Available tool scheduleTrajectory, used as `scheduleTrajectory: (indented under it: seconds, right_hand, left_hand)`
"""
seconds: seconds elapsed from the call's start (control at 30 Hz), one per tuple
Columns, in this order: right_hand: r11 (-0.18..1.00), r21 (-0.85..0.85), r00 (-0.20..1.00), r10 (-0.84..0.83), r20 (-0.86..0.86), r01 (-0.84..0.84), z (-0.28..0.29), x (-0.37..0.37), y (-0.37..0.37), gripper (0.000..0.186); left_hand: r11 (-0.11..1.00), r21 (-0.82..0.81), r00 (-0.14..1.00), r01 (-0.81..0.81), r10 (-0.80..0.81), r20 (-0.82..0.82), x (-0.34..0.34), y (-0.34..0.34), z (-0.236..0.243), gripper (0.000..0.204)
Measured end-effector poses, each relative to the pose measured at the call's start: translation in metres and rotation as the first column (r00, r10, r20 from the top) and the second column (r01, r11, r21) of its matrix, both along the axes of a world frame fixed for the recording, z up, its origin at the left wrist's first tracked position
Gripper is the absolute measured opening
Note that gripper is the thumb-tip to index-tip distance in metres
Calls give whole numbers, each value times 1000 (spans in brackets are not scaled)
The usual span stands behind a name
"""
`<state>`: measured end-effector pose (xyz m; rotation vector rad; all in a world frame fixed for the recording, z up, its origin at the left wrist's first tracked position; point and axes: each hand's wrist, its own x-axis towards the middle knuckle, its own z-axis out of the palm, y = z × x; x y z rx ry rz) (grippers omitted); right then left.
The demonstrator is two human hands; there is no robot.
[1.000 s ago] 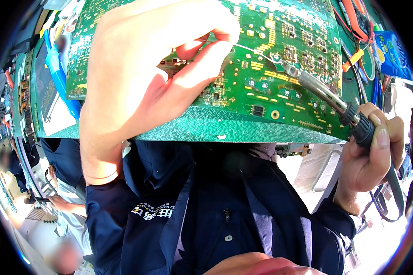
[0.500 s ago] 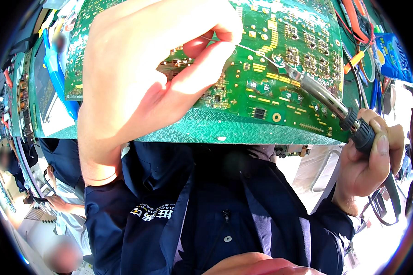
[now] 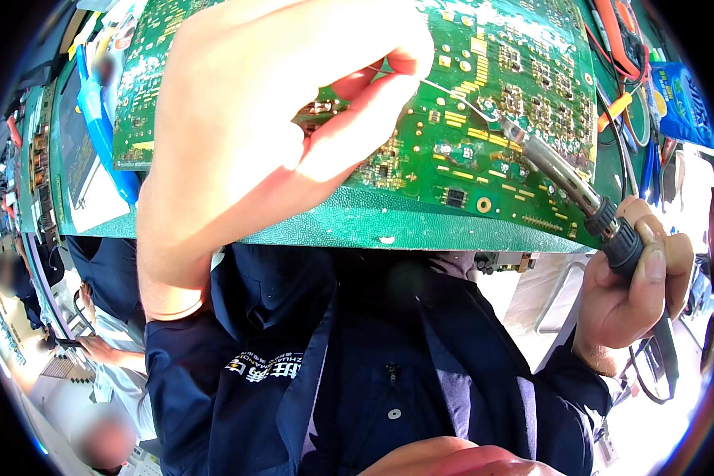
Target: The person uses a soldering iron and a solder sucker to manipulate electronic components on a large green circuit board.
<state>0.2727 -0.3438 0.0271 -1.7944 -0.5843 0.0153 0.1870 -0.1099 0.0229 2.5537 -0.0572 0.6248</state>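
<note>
My left hand (image 3: 270, 135) is closed over the left half of a green circuit board (image 3: 404, 166), pinching a thin silver wire (image 3: 452, 92) between thumb and forefinger. The wire runs down to the right toward a small cluster of pads. My right hand (image 3: 635, 289) grips the dark handle of a soldering iron (image 3: 563, 178) at the board's right front corner. The iron's tip meets the board at or beside the wire's far end; exact contact is too small to tell. Part of the board is hidden under my left hand.
A green mat (image 3: 309, 226) lies beneath. At left are a blue-handled tool (image 3: 103, 139) and papers; at right, an orange-cased device (image 3: 607, 28), cables, a yellow-handled tool (image 3: 615, 111) and a blue packet (image 3: 682, 107). Other people are at the left, one's hand (image 3: 95, 349) visible below the bench edge.
My left hand has shifted slightly to the right with the wire. My right hand and the iron's handle have moved a little down, the tip staying near the same pads.
</note>
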Motion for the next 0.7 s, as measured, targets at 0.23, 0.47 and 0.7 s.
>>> scheduleTrajectory:
  seconds: [0.23,0.47,0.7]
  right_hand:
    - [994,-5,994,110,11,-110,2,5,1,14]
    - [991,-14,991,134,3,-134,2,6,-1,13]
    - [993,-61,994,106,19,-104,3,6,-2,13]
  left_hand:
    - [1000,-5,1000,25,-24,9,-1,2,1,10]
    - [999,-42,986,31,-24,168,-1,-5,-10,11]
    - [996,-93,980,11,8,197,-1,-9,-13,12]
